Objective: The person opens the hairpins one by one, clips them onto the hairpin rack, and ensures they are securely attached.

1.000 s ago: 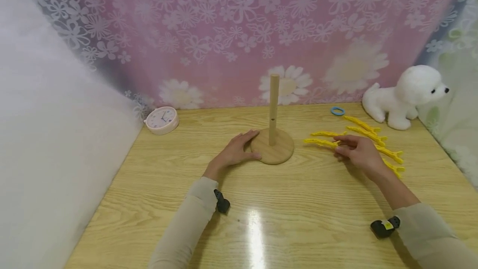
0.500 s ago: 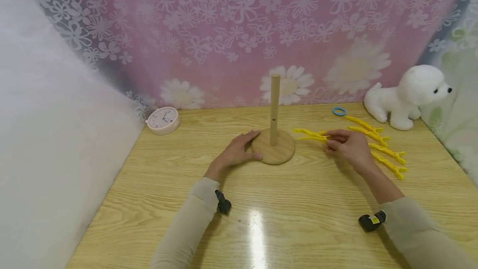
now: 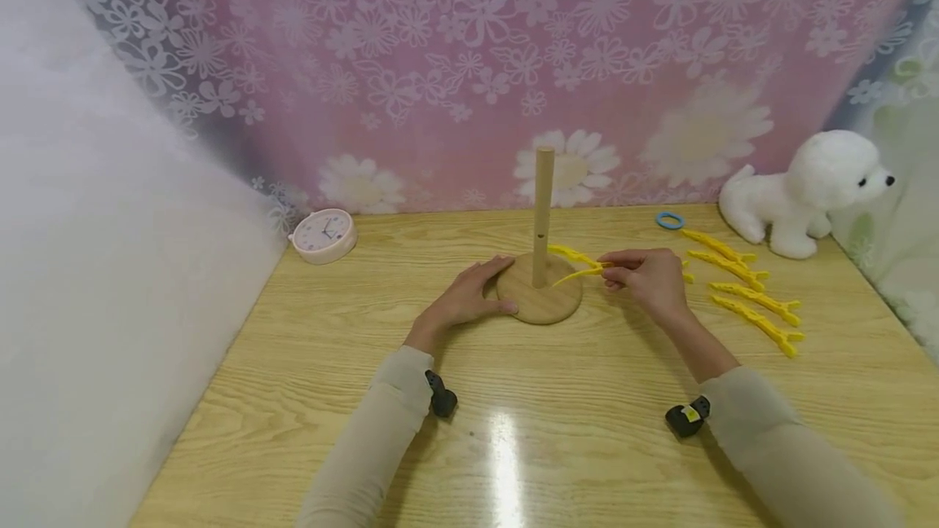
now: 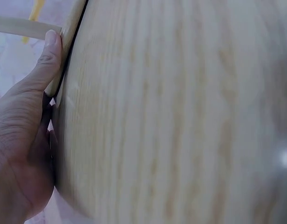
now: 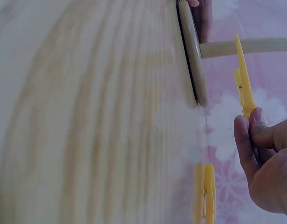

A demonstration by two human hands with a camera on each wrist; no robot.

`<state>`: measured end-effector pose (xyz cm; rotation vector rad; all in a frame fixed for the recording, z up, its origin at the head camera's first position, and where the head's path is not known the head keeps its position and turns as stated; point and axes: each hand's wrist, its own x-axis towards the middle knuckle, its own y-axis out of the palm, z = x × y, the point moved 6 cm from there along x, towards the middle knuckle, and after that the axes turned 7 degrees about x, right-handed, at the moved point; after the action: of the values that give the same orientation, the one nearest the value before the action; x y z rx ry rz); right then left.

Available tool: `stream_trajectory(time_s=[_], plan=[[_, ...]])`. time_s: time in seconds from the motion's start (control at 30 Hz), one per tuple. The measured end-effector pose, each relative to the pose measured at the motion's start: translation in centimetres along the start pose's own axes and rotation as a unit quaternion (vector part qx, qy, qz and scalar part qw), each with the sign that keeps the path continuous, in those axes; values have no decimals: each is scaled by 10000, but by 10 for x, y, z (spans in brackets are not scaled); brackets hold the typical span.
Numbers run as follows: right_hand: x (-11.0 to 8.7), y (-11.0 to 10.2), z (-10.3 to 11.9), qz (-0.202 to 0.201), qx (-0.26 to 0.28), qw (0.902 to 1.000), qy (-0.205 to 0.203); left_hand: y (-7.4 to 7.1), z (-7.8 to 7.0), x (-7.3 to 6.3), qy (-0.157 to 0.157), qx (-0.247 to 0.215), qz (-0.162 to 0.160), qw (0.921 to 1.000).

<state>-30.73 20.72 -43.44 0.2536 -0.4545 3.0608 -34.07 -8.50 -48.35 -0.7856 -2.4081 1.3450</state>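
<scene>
In the head view, a wooden stand with a round base and upright post is on the table. My left hand holds the base's left rim, with the thumb by the base edge in the left wrist view. My right hand pinches the rear end of a long yellow hair clip. Its two arms are spread, pointing left over the base, with the upper tip right beside the post. The right wrist view shows the raised clip between thumb and fingers, overlapping the post.
Several more yellow clips lie at the right, one partly hidden behind my right hand. A blue ring and a white plush dog are at the back right. A pink clock stands back left. Flowered cloth hangs behind the table.
My right hand has lifted the yellow hair clip from the group and carried it left to the post; its arms have spread apart. The left hand stays on the base.
</scene>
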Motion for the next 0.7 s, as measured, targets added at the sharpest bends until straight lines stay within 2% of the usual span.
stream_trajectory(time_s=[0.33, 0.57, 0.7], plan=[[16, 30, -6, 3, -219, 9996, 202, 2, 2, 2, -13, -142, 37, 9999], [18, 44, -5, 190, -164, 9992, 322, 2, 3, 3, -17, -30, 0, 10000], [18, 48, -5, 267, -201, 9986, 407, 1, 4, 2, -125, -29, 13, 9999]])
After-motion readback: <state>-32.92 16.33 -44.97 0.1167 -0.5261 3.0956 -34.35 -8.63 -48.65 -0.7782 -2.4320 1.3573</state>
